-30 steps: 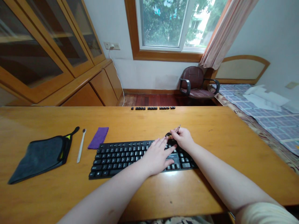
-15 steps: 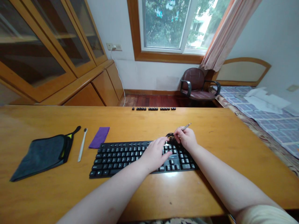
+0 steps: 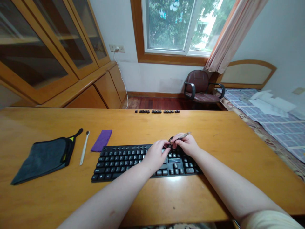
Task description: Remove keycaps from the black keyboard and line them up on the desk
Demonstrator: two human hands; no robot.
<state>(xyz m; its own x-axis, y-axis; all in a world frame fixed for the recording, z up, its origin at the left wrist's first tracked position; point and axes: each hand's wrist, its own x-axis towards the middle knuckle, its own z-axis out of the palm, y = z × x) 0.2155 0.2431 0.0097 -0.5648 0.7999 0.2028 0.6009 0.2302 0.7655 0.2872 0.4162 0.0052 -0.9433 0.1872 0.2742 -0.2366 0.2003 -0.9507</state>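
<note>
A black keyboard [image 3: 128, 160] lies on the wooden desk [image 3: 214, 136] in front of me. My right hand [image 3: 188, 144] grips a thin metal tool [image 3: 183, 136] whose wire-loop end sits at the top row of keys near the keyboard's right part. My left hand [image 3: 154, 154] rests curled on the keys beside it, its fingertips pinched at the tool's loop end. What is between those fingertips is too small to make out.
A row of loose black keycaps [image 3: 156, 111] lines the desk's far edge. Left of the keyboard lie a purple cloth [image 3: 102, 140], a white brush [image 3: 84, 148] and a dark grey pouch [image 3: 40, 159]. A chair [image 3: 199, 86] and a bed [image 3: 274, 121] stand beyond.
My left hand has gone from lying flat on the keys to curling up, its fingertips meeting the tool's end. The tool in my right hand has tilted flatter.
</note>
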